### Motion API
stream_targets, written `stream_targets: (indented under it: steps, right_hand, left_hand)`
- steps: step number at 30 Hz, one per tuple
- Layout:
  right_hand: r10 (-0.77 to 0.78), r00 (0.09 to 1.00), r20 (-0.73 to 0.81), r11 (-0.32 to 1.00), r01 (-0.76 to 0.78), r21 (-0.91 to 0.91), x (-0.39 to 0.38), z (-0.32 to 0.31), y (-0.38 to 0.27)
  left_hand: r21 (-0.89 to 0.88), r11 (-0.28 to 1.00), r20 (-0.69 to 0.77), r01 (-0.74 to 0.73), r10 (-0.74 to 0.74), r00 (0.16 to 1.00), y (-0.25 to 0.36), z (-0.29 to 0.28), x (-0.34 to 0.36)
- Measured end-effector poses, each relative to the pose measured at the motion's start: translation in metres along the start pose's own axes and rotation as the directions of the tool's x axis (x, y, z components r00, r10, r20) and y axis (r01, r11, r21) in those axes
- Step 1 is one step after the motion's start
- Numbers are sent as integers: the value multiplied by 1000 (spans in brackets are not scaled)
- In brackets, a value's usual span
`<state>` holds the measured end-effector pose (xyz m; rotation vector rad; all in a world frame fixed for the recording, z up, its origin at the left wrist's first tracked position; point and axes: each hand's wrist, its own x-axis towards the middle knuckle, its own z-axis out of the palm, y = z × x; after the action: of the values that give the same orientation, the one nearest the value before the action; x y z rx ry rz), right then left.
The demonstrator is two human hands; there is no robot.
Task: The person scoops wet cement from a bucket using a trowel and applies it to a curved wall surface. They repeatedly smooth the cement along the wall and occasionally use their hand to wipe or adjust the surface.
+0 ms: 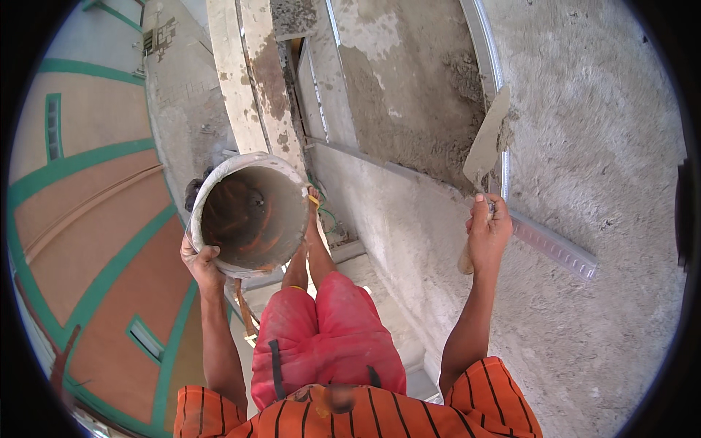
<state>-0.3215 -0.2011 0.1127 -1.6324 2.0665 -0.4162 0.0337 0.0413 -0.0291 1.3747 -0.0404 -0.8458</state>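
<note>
My left hand [202, 264] grips the rim of a mortar-smeared bucket [283, 252], tilted so that its mouth faces up toward me. Inside, the bucket shows dark greyish walls with orange streaks; how much it holds I cannot tell. My right hand [488, 232] is closed round the handle of a pointed trowel [488, 139], whose blade points away from me. Grey mortar clings to the blade's right edge. The trowel is in front of a metal corner strip [504, 171] along the edge of the plastered wall [591, 131].
Wet, rough mortar [409, 87] covers the recessed surface ahead. A perforated metal strip [555, 244] runs along the lower wall edge at right. Stained wooden planks [274, 95] stretch away beyond the bucket. At left, far below, stands an orange building with green bands [109, 248].
</note>
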Motion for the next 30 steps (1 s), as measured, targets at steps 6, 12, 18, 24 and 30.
stream_targets:
  steps: [6,12,18,24,30]
  right_hand:
    - [-188,978,-89,907,138,-399,-16,-4,-33]
    - [-420,733,535,902,402,157,-24,-2,-84]
    - [-52,716,697,971,-126,203,59,7,-122]
    - [-137,846,516,990,111,81,3,-26,-76]
    - [-186,350,918,976,-45,214,-80,41,-53]
  left_hand:
    - [5,1000,13,-7,6,1000,-2,7,-4]
    - [-6,1000,9,-17,17,1000,-2,8,-4]
    - [-17,1000,16,4,-4,1000,8,4,-15]
    - [-66,996,42,53,-50,998,23,5,-22]
    - [-76,996,81,-56,62,995,51,26,-21]
